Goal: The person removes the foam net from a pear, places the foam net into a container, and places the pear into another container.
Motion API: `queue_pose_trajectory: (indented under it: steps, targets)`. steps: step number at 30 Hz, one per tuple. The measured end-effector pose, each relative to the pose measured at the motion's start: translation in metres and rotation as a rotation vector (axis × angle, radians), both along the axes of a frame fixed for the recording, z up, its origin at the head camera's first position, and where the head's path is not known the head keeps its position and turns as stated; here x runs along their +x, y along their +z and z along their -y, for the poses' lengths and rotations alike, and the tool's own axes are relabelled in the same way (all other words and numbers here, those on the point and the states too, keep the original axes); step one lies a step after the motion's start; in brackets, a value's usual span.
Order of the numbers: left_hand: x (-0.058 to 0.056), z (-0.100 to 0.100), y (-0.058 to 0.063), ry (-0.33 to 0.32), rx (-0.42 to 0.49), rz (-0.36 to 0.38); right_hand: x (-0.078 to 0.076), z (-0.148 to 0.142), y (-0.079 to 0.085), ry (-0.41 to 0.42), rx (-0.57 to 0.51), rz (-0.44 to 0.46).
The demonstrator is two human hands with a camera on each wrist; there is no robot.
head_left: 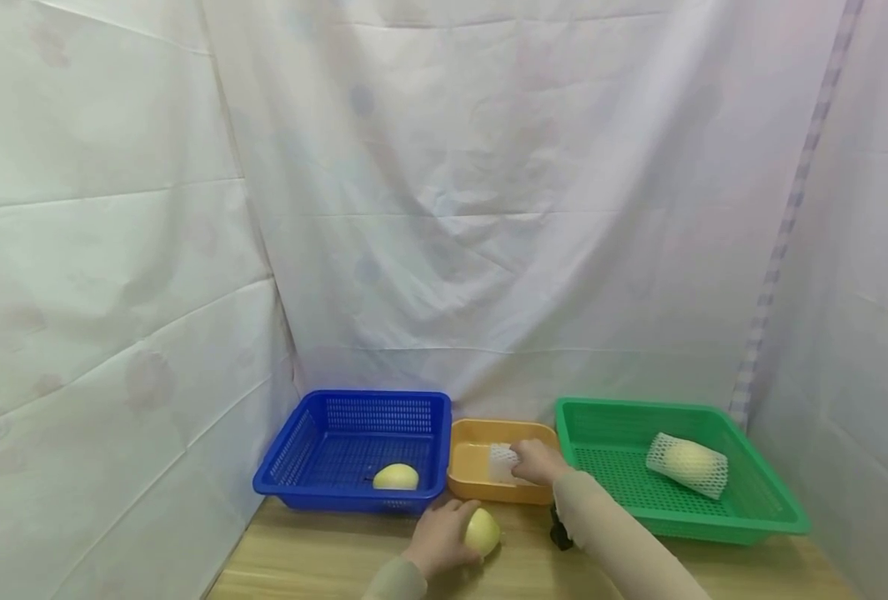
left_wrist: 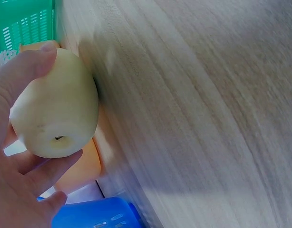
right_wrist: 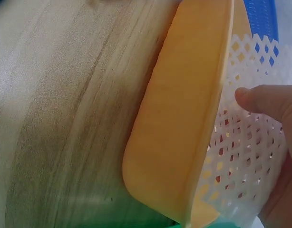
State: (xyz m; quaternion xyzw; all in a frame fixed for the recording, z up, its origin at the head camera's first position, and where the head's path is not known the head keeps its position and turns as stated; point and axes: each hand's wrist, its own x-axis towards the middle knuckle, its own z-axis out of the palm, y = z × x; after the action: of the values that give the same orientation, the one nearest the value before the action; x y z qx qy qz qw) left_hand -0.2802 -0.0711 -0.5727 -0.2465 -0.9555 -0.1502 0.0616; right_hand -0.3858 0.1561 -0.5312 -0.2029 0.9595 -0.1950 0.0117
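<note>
One held fruit (head_left: 484, 533) — blue basket (head_left: 353, 502), orange tub (head_left: 498, 492) beyond

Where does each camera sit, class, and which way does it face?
Head: on the head, facing forward and down at the left hand and right hand; sleeves show too.
Left wrist: on that wrist, facing the held yellow fruit; left fingers show.
Right wrist: on that wrist, facing the foam net; right thumb shows.
Shared: both wrist views show the orange tray.
</note>
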Motion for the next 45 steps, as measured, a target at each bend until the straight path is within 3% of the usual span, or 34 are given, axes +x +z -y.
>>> queue_pose_trajectory:
  steps: [5, 10, 33, 45]
  targets:
    - [0.002, -0.001, 0.002, -0.004, -0.009, -0.012, 0.001, -0.001, -0.002, -0.039, -0.016, 0.065]
    - [0.001, -0.001, 0.002, -0.002, -0.018, -0.015, 0.0, -0.003, -0.002, -0.044, -0.04, 0.071]
    - [0.002, 0.0, -0.002, 0.007, -0.017, -0.023, -0.002, -0.009, -0.001, -0.091, -0.096, -0.088]
    - [0.001, 0.0, 0.001, 0.017, -0.004, -0.017, -0.002, -0.013, 0.006, -0.129, -0.081, -0.106]
